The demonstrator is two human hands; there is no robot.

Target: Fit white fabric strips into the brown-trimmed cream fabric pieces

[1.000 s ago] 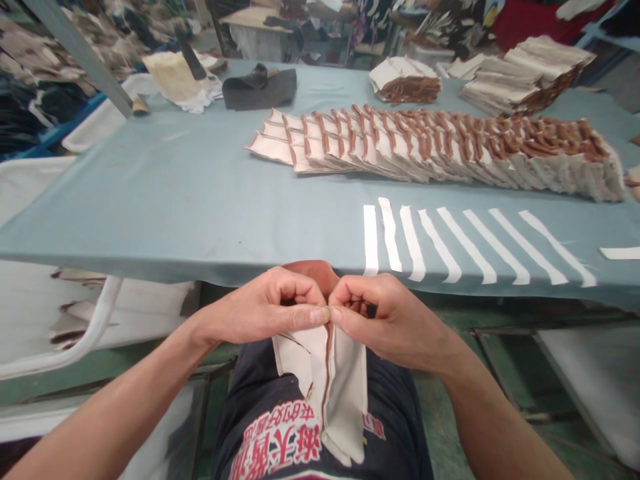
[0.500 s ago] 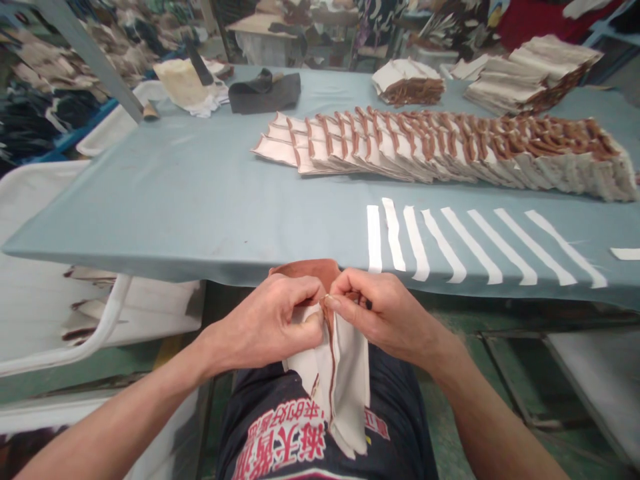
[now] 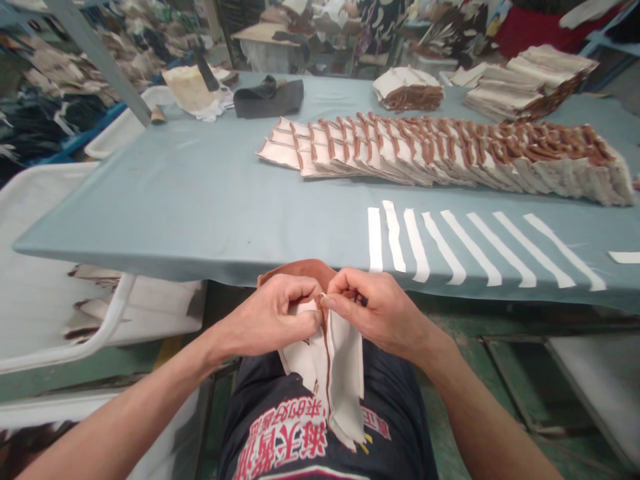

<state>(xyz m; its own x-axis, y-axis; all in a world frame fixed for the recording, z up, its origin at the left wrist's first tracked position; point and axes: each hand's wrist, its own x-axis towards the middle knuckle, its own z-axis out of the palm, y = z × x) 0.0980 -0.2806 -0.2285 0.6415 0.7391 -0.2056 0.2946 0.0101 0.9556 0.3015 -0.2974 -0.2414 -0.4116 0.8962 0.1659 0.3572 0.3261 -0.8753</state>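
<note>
A stitched leather piece (image 3: 345, 373), pale cream with a brown seam and a brown upper part, hangs over my lap in front of the table edge. My left hand (image 3: 277, 313) pinches it on the left of the seam, thumb against bent fingers. On the other side, my right hand (image 3: 377, 307) grips the seam's top between thumb and forefinger. Both sets of fingertips almost meet there, hiding what lies between them. Brown leather (image 3: 300, 269) curves up behind my hands against the table's front edge.
On the blue-covered table (image 3: 200, 200) lies a long overlapping row of cream-and-brown pieces (image 3: 425, 150). Several white strips (image 3: 440, 247) line the front edge. Stacks (image 3: 530, 80) and a dark folded sheet (image 3: 270, 98) sit at the back. White bins (image 3: 120, 313) stand left.
The camera view has shifted slightly. The leather piece and my left hand sit a little further left; both hands keep pinching at the seam.
</note>
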